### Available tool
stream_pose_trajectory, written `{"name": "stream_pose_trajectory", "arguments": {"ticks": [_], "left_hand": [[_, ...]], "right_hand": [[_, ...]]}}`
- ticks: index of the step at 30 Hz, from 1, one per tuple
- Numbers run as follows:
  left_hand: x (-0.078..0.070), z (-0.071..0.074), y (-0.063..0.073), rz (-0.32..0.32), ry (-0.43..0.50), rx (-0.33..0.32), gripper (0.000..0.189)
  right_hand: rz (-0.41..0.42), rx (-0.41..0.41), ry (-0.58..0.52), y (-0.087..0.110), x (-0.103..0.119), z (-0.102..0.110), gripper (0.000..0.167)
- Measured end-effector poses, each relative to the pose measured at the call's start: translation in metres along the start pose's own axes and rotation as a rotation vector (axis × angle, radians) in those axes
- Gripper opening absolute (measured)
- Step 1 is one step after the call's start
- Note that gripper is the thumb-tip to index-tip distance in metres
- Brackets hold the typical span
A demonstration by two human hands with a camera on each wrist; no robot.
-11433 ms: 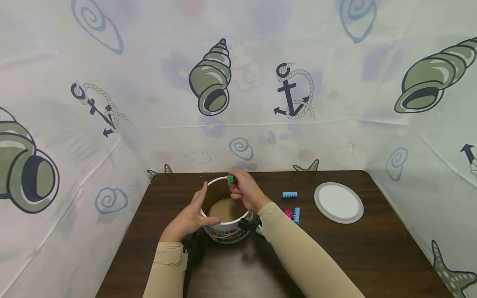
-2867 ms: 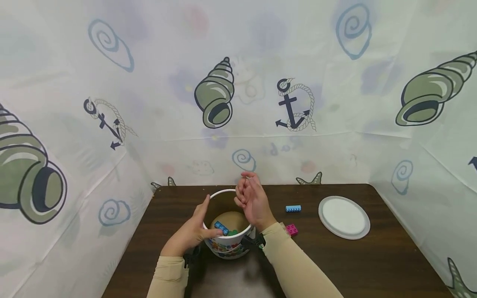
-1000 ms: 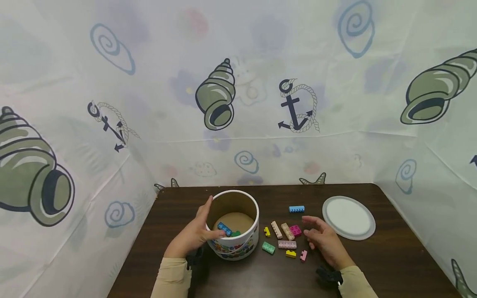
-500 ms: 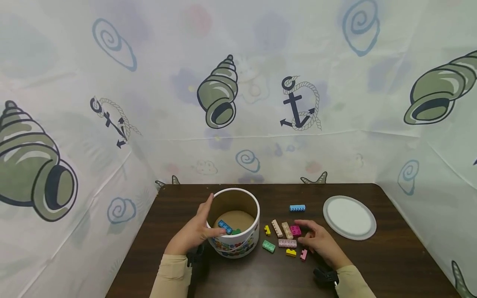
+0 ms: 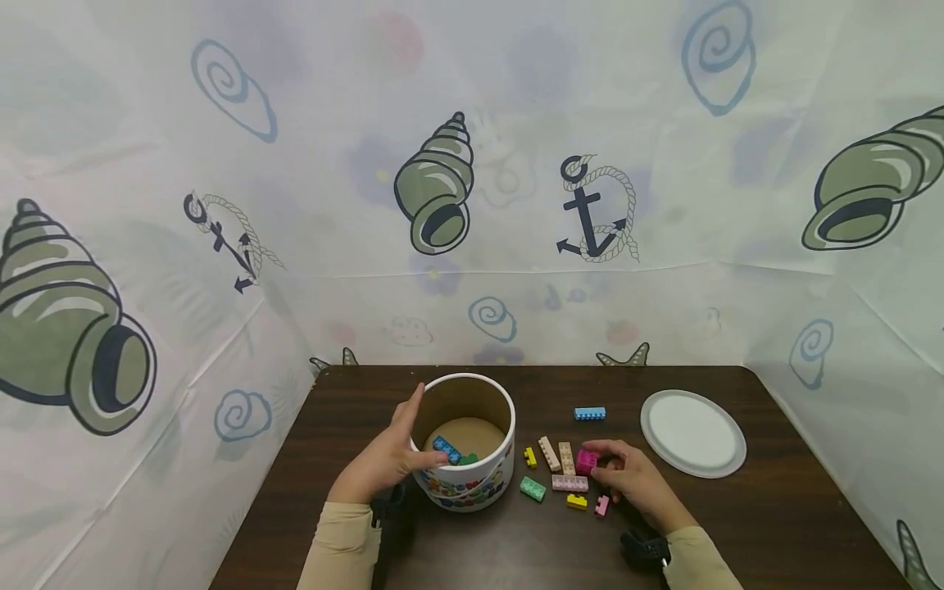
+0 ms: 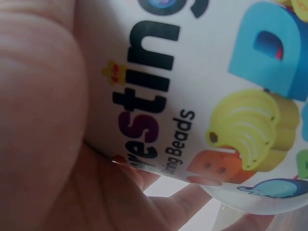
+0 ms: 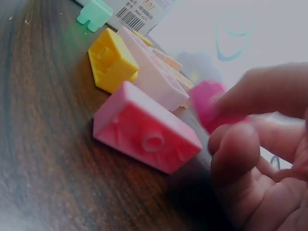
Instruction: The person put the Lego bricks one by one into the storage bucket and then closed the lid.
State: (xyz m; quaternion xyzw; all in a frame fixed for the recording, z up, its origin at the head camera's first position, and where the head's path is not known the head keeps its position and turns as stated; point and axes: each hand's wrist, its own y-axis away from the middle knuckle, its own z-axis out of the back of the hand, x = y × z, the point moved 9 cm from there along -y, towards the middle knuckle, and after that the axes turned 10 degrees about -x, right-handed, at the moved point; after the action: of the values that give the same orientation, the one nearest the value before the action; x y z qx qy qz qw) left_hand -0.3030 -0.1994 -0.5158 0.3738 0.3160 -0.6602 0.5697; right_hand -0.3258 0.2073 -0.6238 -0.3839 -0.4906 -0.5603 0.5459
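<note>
My left hand (image 5: 379,465) holds the white printed round tub (image 5: 483,490), thumb at the near rim and fingers around its left side. Inside the tub lie a blue toy brick (image 5: 446,448) and a green one (image 5: 468,460). My right hand (image 5: 636,482) pinches a magenta brick (image 5: 587,461) between thumb and fingers at the right of the loose bricks. The right wrist view shows this magenta brick (image 7: 205,103) at the fingertips, above a pink brick (image 7: 154,134) lying on its side. The left wrist view is filled by the tub's lettered wall (image 6: 187,72).
Several bricks lie right of the tub: a green one (image 5: 533,489), a pale pink one (image 5: 570,483), beige ones (image 5: 566,459) and small yellow ones (image 5: 577,501). A light blue brick (image 5: 590,414) sits farther back. A round white lid (image 5: 693,433) lies at the table's right.
My right hand went from above the tub to the bricks at the right, then took hold of the magenta brick. Earlier, blue and green bricks came into the tub. The left hand stays there.
</note>
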Motion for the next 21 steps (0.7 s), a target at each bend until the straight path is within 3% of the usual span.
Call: {"name": "stream_pose_trajectory", "arguments": {"ticks": [4,9,13,21], "left_hand": [[0.001,0.001,-0.001,-0.003,-0.008,0.000,0.132],[0.002,0.000,-0.001,0.005,-0.004,0.001,0.132],[0.001,0.000,-0.002,0.001,-0.004,0.002,0.132],[0.000,0.000,-0.002,0.002,-0.011,0.003,0.133]], "right_hand": [[-0.071,-0.049,-0.144,-0.002,-0.004,0.006,0.044],[-0.090,-0.044,-0.274,-0.002,-0.003,0.011,0.044],[-0.107,-0.077,-0.327,-0.003,-0.006,0.015,0.034],[-0.130,-0.093,-0.393,-0.004,-0.008,0.017,0.029]]}}
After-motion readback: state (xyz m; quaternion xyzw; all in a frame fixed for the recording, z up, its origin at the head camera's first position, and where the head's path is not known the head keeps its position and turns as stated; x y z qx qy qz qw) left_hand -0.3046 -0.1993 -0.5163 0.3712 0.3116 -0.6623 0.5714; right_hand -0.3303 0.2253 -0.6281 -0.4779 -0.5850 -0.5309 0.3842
